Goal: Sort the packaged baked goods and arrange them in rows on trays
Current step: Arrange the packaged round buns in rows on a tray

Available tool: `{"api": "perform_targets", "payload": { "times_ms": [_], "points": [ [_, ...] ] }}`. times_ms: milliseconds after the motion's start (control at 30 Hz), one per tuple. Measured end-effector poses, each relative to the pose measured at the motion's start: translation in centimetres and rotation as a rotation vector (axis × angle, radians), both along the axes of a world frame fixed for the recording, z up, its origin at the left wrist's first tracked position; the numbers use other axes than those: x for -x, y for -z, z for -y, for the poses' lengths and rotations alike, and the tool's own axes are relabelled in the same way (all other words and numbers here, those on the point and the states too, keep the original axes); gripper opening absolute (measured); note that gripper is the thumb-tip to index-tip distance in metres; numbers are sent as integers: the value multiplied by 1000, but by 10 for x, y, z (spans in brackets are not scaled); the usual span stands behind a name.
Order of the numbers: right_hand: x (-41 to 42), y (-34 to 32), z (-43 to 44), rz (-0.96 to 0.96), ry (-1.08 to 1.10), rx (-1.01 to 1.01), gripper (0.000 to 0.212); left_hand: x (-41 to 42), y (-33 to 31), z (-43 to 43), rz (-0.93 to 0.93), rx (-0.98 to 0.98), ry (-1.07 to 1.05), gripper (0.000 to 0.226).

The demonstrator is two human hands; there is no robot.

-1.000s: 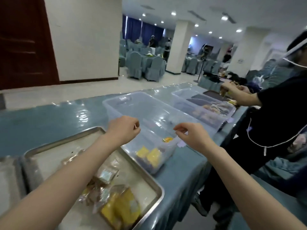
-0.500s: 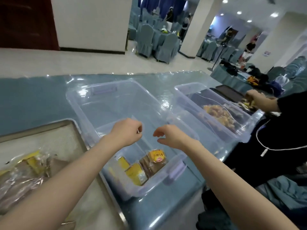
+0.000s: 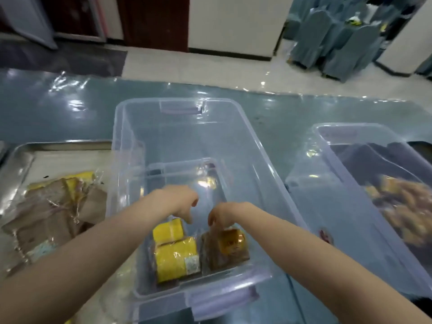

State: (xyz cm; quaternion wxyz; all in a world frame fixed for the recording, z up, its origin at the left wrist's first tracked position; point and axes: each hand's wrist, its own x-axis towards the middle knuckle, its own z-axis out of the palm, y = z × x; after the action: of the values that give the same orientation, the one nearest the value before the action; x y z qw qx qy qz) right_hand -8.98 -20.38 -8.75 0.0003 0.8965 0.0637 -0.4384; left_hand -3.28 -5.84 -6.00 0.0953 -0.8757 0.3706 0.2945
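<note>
The packs lay at the near end of the bin (image 3: 233, 141), straight below both hands, long axes running away from the person: yellow packs (image 3: 175, 258) under the left hand (image 3: 180, 202), a brown pack (image 3: 224, 251) under the right hand (image 3: 224, 212). The left hand hung loosely curled and held nothing; the right's fingertips met the brown pack's far edge, grip unclear. Soft cakes sat in crinkly clear film, the bin was rigid clear plastic, and the tray (image 3: 58, 160) on the worktop (image 3: 58, 108) was dull steel.
</note>
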Motion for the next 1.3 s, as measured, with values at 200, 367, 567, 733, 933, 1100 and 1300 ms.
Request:
{"api": "perform_targets", "payload": {
  "times_ms": [200, 367, 567, 733, 933, 1100, 1300],
  "points": [
    [-19, 24, -1, -372, 17, -17, 50, 1, 26, -12, -17, -166, -36, 96],
    [-23, 20, -10, -504, -75, -70, 42, 2, 37, -17, -120, -290, -181, 138],
    [-29, 35, -17, -516, -127, 38, 55, 7, 38, -17, -279, -318, -325, 144],
    [-36, 9, -5, -195, 32, -132, 50, 18, 39, -12, -263, -339, -225, 112],
    [-49, -34, 15, 223, 209, -376, 20, -6, 25, -11, -186, -219, -297, 69],
    [-61, -57, 37, 550, 403, -540, 28, -41, -5, -23, 29, 165, -668, 71],
    [-59, -70, 38, 664, 677, -933, 35, -55, -25, -22, -82, 870, -1212, 50]
  ]
}}
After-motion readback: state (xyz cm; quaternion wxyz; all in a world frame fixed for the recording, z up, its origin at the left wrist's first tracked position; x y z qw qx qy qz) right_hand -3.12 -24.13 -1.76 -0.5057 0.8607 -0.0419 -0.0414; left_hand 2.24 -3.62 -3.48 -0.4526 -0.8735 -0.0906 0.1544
